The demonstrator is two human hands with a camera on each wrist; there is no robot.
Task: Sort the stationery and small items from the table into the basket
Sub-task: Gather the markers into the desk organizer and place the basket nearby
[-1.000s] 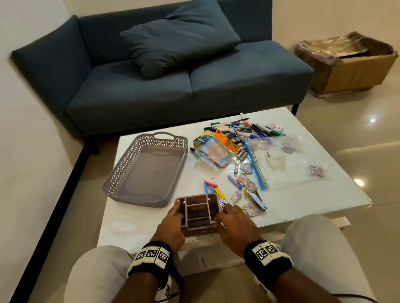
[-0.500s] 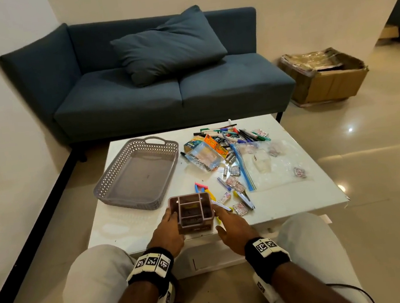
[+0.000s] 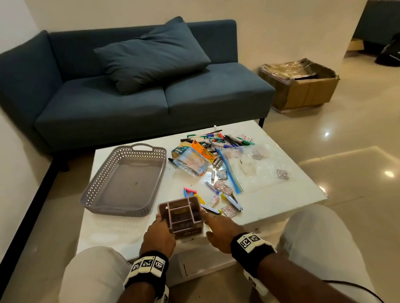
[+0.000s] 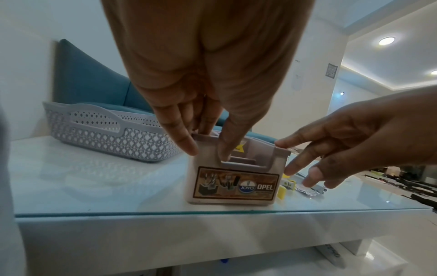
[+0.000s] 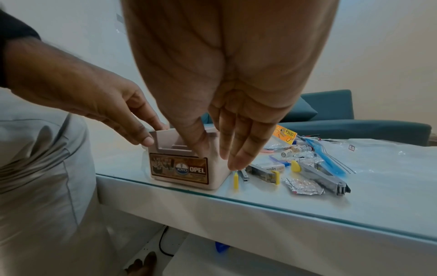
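Seated person at a white glass-topped table (image 3: pixel 273 197). A compartmented brown pen holder (image 3: pixel 180 216), labelled "JOYO OPEL" on its front, stands upright at the near edge of the table. The left hand (image 3: pixel 158 235) grips the holder's left wall: in the left wrist view the thumb lies on the outer face while the fingers (image 4: pixel 208 119) dip over the rim into a compartment. The right hand (image 3: pixel 220 230) lies against the holder's right side with fingers nearly straight and spread, the grip wide and closed on nothing; in the left wrist view one fingertip touches the top right corner, and the others hang just beside the wall. A perforated grey basket (image 3: pixel 102 187) with cut-out handles sits on the left part of the table, near the holder but apart from it, with nothing visible inside. The stationery remains on the table, right of the basket: marker pens (image 3: pixel 220 139) at the far edge, an orange packet (image 3: pixel 202 148), a clear zip bag (image 3: pixel 262 168), batteries (image 3: pixel 217 161), foil-wrapped packets (image 3: pixel 228 210), a stapler (image 5: pixel 324 176) and a yellow-tipped piece (image 5: pixel 235 180) just beside the holder. Behind the table stand a blue sofa (image 3: pixel 102 110) with a cushion (image 3: pixel 153 53) and, on the floor, a cardboard box (image 3: pixel 310 91).
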